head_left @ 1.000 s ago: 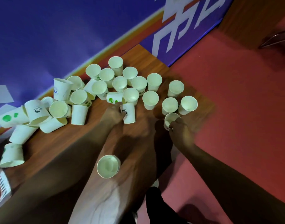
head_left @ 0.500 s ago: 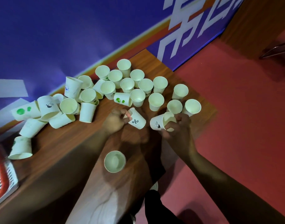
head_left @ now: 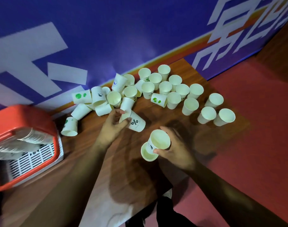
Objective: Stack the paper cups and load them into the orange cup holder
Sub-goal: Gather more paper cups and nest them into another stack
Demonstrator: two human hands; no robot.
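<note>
**Two cups meeting in the right hand, a third waiting in the left**

The right hand [head_left: 176, 150] is curled round a cup [head_left: 160, 139], mouth up, with its base at or just inside the mouth of a lower cup [head_left: 148, 154] near the bench [head_left: 156, 115] front. Their shared axis leans from upper right down to lower left. The left hand [head_left: 113, 126] pinches the % cup [head_left: 135, 123], which lies nearly flat with its long axis left to right and its free end toward the right hand. It sits just up-left of the pair. Which end is its mouth is unclear. The holder [head_left: 25, 115], with a stack [head_left: 20, 142] lying in it, stands far left, nearer the left hand.
</note>
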